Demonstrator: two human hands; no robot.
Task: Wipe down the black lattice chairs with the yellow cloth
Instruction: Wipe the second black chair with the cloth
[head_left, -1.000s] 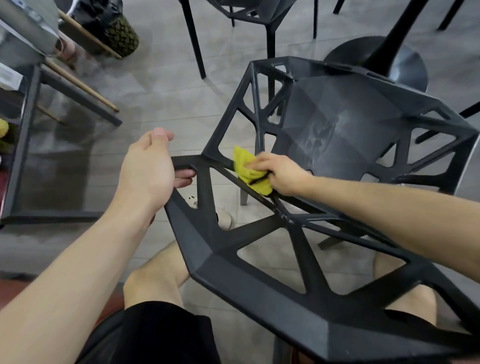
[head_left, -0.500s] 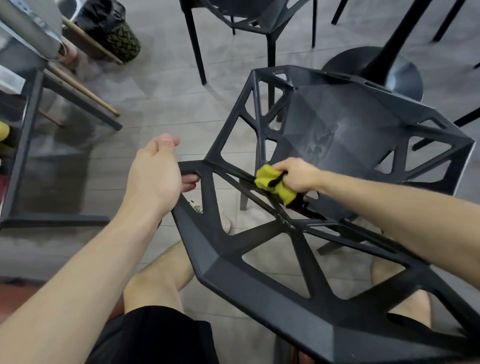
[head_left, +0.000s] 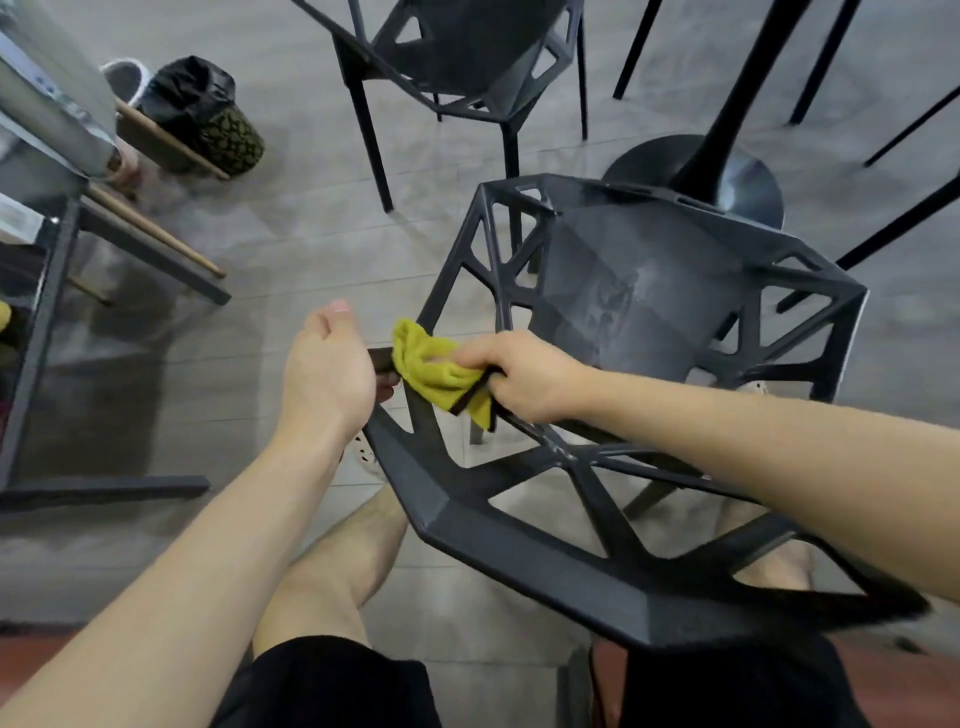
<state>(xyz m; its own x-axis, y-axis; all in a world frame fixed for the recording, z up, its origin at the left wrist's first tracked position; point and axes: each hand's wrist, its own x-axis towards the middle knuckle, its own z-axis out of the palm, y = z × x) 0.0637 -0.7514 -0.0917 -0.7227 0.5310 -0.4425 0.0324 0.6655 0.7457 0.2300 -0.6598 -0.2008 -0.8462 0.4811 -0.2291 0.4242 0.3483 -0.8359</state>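
In the head view we find the yellow cloth (head_left: 431, 371) bunched in the right hand (head_left: 524, 376), whose fingers curl round it and press it onto a slanting bar of the black lattice chair (head_left: 649, 291), near the backrest's left corner. The cloth lies between the two hands, its loose end just beside the left hand (head_left: 327, 364), which grips that corner with the thumb raised. The cloth's long axis runs from upper left to lower right along the bar. The chair's seat faces away from us.
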